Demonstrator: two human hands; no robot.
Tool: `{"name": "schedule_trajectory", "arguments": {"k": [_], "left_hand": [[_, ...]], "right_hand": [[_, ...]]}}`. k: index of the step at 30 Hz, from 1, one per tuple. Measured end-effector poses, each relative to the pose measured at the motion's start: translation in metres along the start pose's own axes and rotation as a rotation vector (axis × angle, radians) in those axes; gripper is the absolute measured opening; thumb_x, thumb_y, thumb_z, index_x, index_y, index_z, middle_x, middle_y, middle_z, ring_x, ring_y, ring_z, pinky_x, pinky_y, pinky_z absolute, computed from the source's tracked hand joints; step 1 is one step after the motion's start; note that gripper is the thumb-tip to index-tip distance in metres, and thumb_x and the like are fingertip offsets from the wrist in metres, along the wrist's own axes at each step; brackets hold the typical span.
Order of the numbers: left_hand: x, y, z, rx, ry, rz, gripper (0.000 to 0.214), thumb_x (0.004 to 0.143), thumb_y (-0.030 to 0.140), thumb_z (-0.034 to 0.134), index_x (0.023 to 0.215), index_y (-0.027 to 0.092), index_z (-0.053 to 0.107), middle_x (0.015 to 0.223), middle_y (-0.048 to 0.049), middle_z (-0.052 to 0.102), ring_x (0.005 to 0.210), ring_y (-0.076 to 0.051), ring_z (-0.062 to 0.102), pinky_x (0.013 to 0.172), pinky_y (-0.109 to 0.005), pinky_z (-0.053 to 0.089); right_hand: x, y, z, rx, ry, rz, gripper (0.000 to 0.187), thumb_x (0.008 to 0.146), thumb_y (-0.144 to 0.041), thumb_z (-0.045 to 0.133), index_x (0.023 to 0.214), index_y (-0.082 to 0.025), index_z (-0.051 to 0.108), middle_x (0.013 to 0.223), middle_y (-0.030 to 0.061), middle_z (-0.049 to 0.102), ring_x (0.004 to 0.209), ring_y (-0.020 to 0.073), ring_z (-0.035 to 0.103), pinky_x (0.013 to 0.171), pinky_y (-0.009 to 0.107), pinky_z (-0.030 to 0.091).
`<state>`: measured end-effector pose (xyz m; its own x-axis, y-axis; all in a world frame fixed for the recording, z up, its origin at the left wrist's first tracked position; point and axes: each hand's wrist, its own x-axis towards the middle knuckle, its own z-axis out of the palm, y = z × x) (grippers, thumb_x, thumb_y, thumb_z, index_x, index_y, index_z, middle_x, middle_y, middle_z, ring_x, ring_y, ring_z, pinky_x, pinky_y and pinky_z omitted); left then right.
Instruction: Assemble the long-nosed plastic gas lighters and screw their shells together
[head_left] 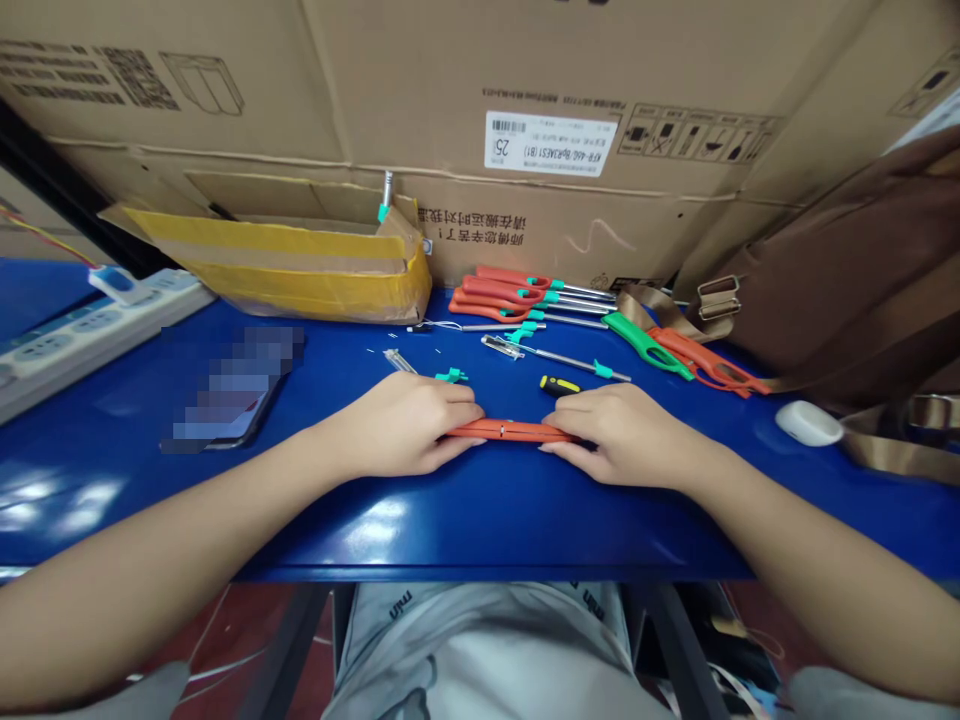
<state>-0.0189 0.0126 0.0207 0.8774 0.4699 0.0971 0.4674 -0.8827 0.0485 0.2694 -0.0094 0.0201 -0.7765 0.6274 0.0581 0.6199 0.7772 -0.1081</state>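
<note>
My left hand (416,425) and my right hand (622,430) grip opposite ends of an orange lighter casing (506,431), held level just above the blue table. A seam runs along the casing's edge, and its ends are hidden under my fingers. Behind my right hand lies a small black-and-yellow screwdriver (559,386). Just beyond my left hand are a teal plastic piece (452,376) and a clear part (399,360). Farther back lie another clear part (502,347) and a metal lighter rod (562,357) with teal fittings.
Several orange long-neck lighters (499,293) are piled at the back, beside a green casing (649,345). A yellow-taped cardboard box (300,265) stands at back left. A phone (240,390) and power strip (97,330) lie left; a white case (808,424) and brown bag (832,250) sit right.
</note>
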Motion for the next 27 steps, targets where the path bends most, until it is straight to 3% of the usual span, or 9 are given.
{"name": "schedule_trajectory", "arguments": {"k": [8,14,17,20,27], "left_hand": [[0.0003,0.0031,-0.0017,-0.081,-0.035,-0.017,0.026,0.1,0.033,0.051,0.109,0.02,0.071,0.094,-0.0031,0.072,0.082,-0.021,0.071,0.07,-0.032,0.051],[0.0018,0.0008,0.0007,-0.01,-0.018,-0.059,0.026,0.1,0.031,0.053,0.116,0.021,0.07,0.101,-0.0038,0.072,0.087,-0.022,0.071,0.073,-0.032,0.051],[0.0024,-0.0001,0.0022,-0.005,-0.013,-0.079,0.031,0.1,0.04,0.055,0.121,0.022,0.068,0.105,-0.0041,0.071,0.089,-0.022,0.071,0.072,-0.031,0.05],[0.0034,0.0,0.0038,-0.07,-0.004,-0.101,0.035,0.098,0.047,0.056,0.121,0.023,0.067,0.109,-0.003,0.07,0.093,-0.021,0.071,0.072,-0.029,0.049],[0.0071,0.0018,0.0067,-0.161,-0.003,-0.146,0.025,0.091,0.04,0.065,0.109,0.022,0.067,0.105,-0.0006,0.07,0.088,-0.018,0.068,0.068,-0.026,0.045]], "right_hand": [[-0.0004,-0.0008,-0.0008,0.027,0.022,-0.017,0.027,0.1,-0.034,0.054,0.096,-0.017,0.074,0.082,0.0046,0.071,0.074,0.0188,0.065,0.07,0.031,0.042],[0.0017,0.0019,-0.0034,0.153,0.018,0.062,0.027,0.098,-0.04,0.057,0.111,-0.022,0.072,0.099,0.0042,0.077,0.089,0.0199,0.071,0.074,0.029,0.044],[0.002,0.0031,-0.0035,0.181,0.025,0.069,0.025,0.098,-0.034,0.056,0.116,-0.024,0.07,0.105,0.0042,0.077,0.092,0.0197,0.071,0.075,0.029,0.044],[0.0021,0.004,-0.0029,0.183,0.039,0.063,0.02,0.099,-0.035,0.055,0.108,-0.023,0.069,0.095,0.0024,0.075,0.082,0.0171,0.068,0.07,0.028,0.042],[0.0009,0.0047,-0.002,0.113,-0.023,-0.019,0.009,0.095,-0.03,0.059,0.097,-0.022,0.064,0.093,0.0011,0.067,0.08,0.0162,0.06,0.069,0.027,0.039]]}}
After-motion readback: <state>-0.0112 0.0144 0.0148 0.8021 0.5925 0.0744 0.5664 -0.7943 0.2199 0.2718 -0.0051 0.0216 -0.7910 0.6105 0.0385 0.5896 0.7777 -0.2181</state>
